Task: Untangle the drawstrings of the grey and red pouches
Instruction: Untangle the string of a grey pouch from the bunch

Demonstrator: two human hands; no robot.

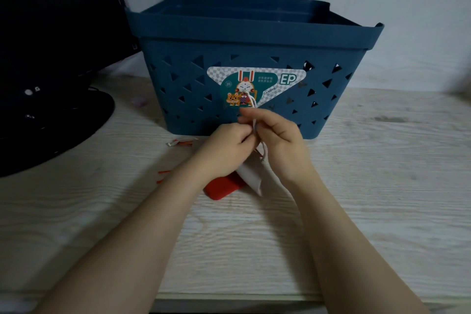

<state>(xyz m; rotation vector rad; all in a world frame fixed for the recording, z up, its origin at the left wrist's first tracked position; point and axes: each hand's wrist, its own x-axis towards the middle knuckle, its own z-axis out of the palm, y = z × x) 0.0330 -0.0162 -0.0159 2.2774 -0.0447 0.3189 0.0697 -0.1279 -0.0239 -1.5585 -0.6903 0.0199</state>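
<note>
My left hand (224, 149) and my right hand (277, 135) meet in front of the blue basket, both pinching the pale drawstrings (254, 127) between their fingertips. A loose end of string sticks up above the fingers. The grey pouch (251, 177) hangs from the strings below my hands, tilted, with its lower end on the table. Partly under it lies the red pouch (221, 187), flat on the table. The knot itself is hidden by my fingers.
A blue plastic basket (254, 33) with triangular holes and a sticker stands just behind my hands. A black monitor stand (51, 120) fills the left. Small red and white scraps (181, 143) lie on the pale wooden table (369, 186), whose front edge runs near the bottom.
</note>
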